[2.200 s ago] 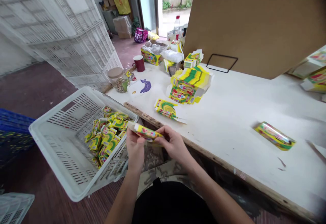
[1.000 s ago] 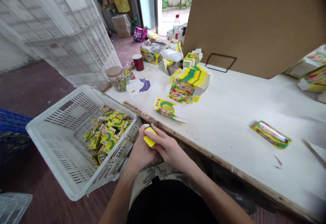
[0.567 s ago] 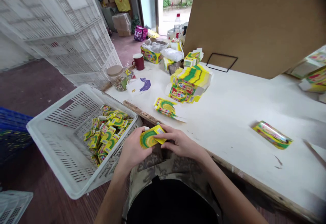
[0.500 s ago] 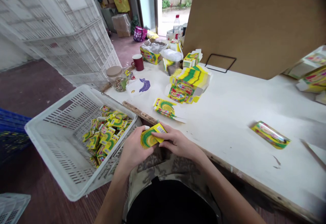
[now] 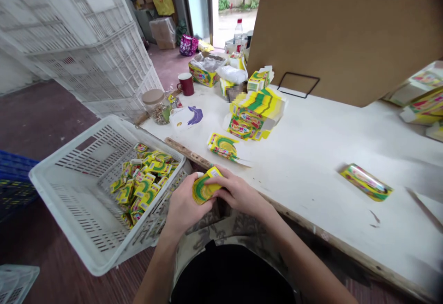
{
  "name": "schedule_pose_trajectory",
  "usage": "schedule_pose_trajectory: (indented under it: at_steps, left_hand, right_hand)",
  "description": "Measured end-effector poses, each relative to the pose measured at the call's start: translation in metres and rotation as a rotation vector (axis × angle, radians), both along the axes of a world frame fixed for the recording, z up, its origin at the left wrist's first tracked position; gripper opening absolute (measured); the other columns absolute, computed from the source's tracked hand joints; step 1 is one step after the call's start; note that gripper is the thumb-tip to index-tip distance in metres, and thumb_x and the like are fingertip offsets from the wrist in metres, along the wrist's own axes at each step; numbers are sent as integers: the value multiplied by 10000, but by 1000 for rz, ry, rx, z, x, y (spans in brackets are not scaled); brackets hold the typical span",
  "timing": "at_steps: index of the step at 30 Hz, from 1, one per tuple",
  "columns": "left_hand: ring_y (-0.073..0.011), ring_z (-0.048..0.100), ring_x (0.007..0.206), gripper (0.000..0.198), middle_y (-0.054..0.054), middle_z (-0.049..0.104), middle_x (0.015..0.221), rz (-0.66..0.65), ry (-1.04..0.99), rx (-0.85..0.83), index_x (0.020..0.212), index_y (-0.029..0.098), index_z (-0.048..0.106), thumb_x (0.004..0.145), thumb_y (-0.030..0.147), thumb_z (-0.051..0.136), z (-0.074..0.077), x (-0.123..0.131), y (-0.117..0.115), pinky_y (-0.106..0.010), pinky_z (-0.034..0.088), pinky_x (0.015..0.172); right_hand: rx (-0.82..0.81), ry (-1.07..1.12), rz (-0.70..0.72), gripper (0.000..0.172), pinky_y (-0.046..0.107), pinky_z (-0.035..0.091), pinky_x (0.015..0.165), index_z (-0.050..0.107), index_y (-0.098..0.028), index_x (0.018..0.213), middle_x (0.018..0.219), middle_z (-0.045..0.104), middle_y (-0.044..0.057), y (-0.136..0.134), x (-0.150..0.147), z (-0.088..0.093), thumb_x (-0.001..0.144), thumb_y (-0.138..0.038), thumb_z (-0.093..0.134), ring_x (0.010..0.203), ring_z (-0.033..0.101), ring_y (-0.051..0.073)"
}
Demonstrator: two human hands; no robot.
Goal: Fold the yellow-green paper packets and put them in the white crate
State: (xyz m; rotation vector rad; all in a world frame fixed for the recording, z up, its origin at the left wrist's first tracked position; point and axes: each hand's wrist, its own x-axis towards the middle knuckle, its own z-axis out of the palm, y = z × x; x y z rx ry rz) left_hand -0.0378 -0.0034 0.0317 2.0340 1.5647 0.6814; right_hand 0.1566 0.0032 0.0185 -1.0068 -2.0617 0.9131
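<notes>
Between my two hands is a small yellow and green crayon box (image 5: 204, 187), held tilted over the table's front edge. My left hand (image 5: 184, 200) grips its left side, with a white wrap on one finger. From the right, my right hand (image 5: 237, 191) closes on the box's other end, fingers across its face. Beyond them on the table lies a flattened crayon carton (image 5: 223, 146). Farther back stands a stack of flat cartons (image 5: 256, 112). At left, a white plastic basket (image 5: 69, 165) holds many filled-looking small boxes (image 5: 145, 181).
A jar (image 5: 155, 105), a red mug (image 5: 186, 84) and an open display box (image 5: 205, 69) stand at the table's far left. A large cardboard sheet (image 5: 339, 36) rises behind. To the right lies a shiny crayon packet (image 5: 367, 181). White crates (image 5: 93, 36) are stacked at left.
My right fingers have moved slightly left and inward against the box's end, covering more of it. The view has shifted slightly; everything else stays where it was.
</notes>
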Motion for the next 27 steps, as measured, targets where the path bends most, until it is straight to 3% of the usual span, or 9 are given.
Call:
schedule_pose_trajectory:
  at_steps: [3,8,10,13,15,19,22,25,27]
  left_hand:
    - [-262,625,1003,569,-96,644,1088,-10,15,42,1175,172,504,675,342,718,-4,-1,0,-391,502,882]
    - [-227,652,917,536,-56,671,1034,-83,-20,-22,1125,213,543,657,370,751,-4,-7,1,-350,527,824]
    - [-232,651,921,552,-63,669,1036,-52,-24,-1,1142,202,530,658,355,746,-3,-6,0,-356,531,819]
    - [-239,643,958,562,-76,660,1057,-31,-34,80,1166,187,507,670,328,731,-3,0,-2,-367,526,850]
    - [-244,637,973,534,-84,655,1056,-31,-15,153,1162,184,505,693,327,715,-5,5,-5,-372,524,863]
    - [-282,631,971,509,-106,650,1026,19,88,278,1150,172,501,698,297,700,-17,15,-12,-407,529,843]
    - [-280,645,902,537,-99,651,982,76,73,281,1145,178,499,683,335,723,-25,15,-12,-394,543,777]
    - [-283,634,937,528,-97,637,1011,171,25,266,1148,192,507,704,385,717,-23,-4,-1,-430,526,836]
    - [-331,575,1082,635,-129,598,1116,354,31,311,1201,182,481,686,451,737,-17,-28,10,-524,455,957]
  right_hand:
    - [-8,-11,-72,337,412,426,1028,570,-213,1203,1435,404,149,-3,-3,-3,875,-138,559,1278,469,257]
    - [-56,-3,96,146,354,483,936,646,-205,1011,1186,581,102,0,5,4,912,-259,554,1089,589,213]
    - [-51,21,51,258,387,460,985,602,-196,1132,1279,534,131,0,4,5,893,-292,583,1187,539,243]
    - [-79,116,-59,635,450,344,1112,295,-168,1445,1498,339,180,-5,-1,-2,899,-361,556,1388,343,266]
    - [-159,146,-109,659,443,335,1125,165,-146,1499,1522,327,176,-8,-7,-9,947,-376,442,1387,362,247]
    - [-229,77,-343,489,437,445,1032,410,-110,1401,1335,568,180,-9,-21,-15,963,-315,342,1217,562,268]
    - [-154,53,-411,421,410,465,1005,522,-146,1313,1269,626,142,-3,-30,-12,968,-290,329,1173,593,251]
    - [-75,-25,-406,415,342,492,956,484,-164,1338,1245,636,111,18,-25,-12,951,-303,432,1122,610,211]
    - [-53,-170,-578,433,326,502,908,501,-174,1304,1170,649,101,38,-14,-15,902,-327,551,1039,623,207]
